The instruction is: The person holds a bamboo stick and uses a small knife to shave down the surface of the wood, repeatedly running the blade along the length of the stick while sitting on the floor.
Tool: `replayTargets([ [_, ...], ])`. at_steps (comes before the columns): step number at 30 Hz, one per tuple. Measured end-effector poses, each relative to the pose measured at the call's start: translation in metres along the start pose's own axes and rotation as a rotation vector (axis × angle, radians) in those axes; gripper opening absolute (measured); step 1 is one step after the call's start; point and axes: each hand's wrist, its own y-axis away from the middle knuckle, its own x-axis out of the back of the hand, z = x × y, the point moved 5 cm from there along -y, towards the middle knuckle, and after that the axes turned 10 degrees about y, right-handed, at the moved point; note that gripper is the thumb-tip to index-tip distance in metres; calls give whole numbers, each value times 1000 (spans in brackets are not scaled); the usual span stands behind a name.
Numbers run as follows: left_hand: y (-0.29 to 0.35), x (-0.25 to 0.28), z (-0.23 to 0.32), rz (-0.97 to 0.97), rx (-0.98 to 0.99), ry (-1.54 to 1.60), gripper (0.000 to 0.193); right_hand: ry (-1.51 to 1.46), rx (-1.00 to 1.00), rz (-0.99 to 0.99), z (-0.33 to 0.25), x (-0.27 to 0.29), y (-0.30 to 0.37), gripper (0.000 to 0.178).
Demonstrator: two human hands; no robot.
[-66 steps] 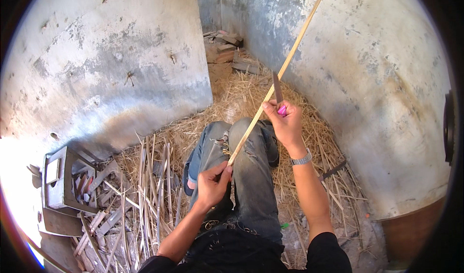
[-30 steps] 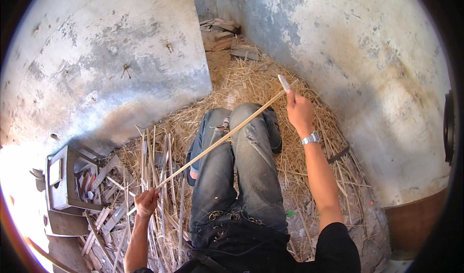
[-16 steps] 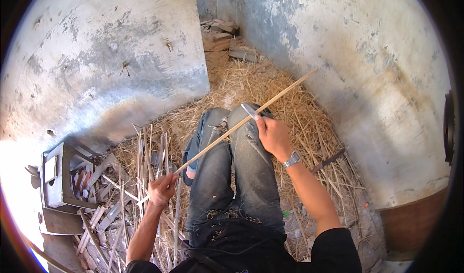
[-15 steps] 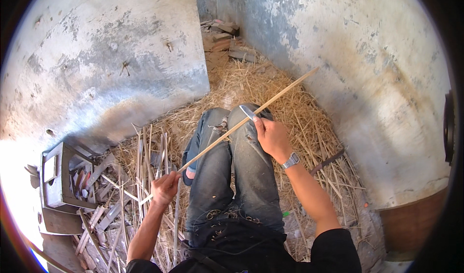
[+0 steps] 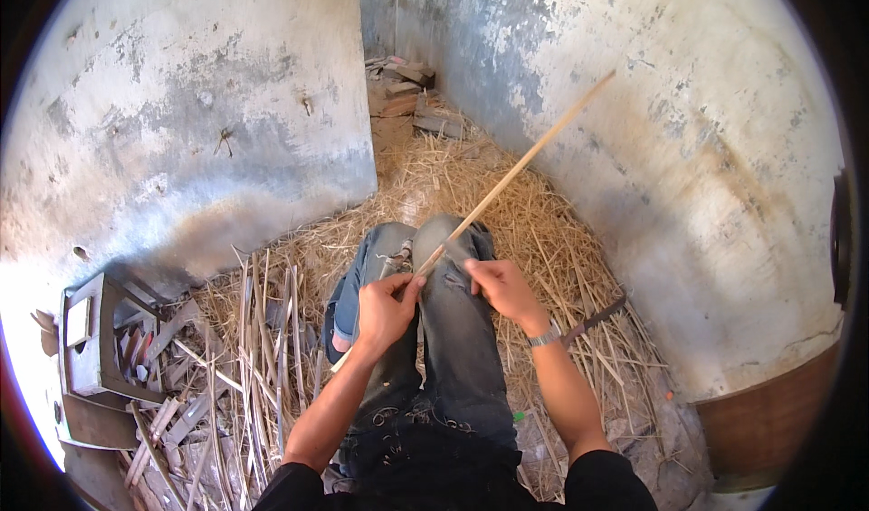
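A long, slim wooden strip [image 5: 507, 181], pale tan, slants up and to the right across my knees. My left hand [image 5: 389, 307] is closed round its lower part, just above my thighs. To the right of it, my right hand [image 5: 505, 288] is closed on a small knife [image 5: 458, 251], whose blade is blurred and lies close beside the strip above my knee. I cannot tell whether the blade touches the wood. Curled shavings [image 5: 391, 416] lie on my lap and clothes.
Straw-like shavings [image 5: 489, 171] cover the floor. Several long strips [image 5: 272, 330] lie at left beside a grey box-like frame [image 5: 90, 339] with scraps. A dark flat bar [image 5: 593, 319] lies at right. Bricks [image 5: 403, 81] are piled in the far corner, between worn walls [image 5: 262, 76].
My left hand has moved up and right along with the strip, nearer my right hand. The strip's far end rises higher. My right hand with the knife has shifted slightly down.
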Motion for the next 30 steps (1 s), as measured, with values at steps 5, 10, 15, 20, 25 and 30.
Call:
replayTargets([
  [5, -11, 18, 42, 219, -85, 513, 16, -287, 132, 132, -42, -4, 28, 34],
  [10, -15, 26, 114, 325, -467, 648, 24, -171, 378, 243, -93, -34, 38, 55],
  [15, -6, 26, 115, 347, -459, 735, 23, -4, 115, 263, -102, -18, 39, 44],
  [20, 12, 15, 78, 264, -286, 774, 23, 130, 122, 63, -100, -6, 43, 35],
  [25, 13, 4, 65, 259, -119, 790, 25, 88, 139, 128, -77, -10, 43, 30],
  [30, 57, 51, 68, 111, -351, -158, 30, 344, 252, 357, -74, 36, 35, 28],
])
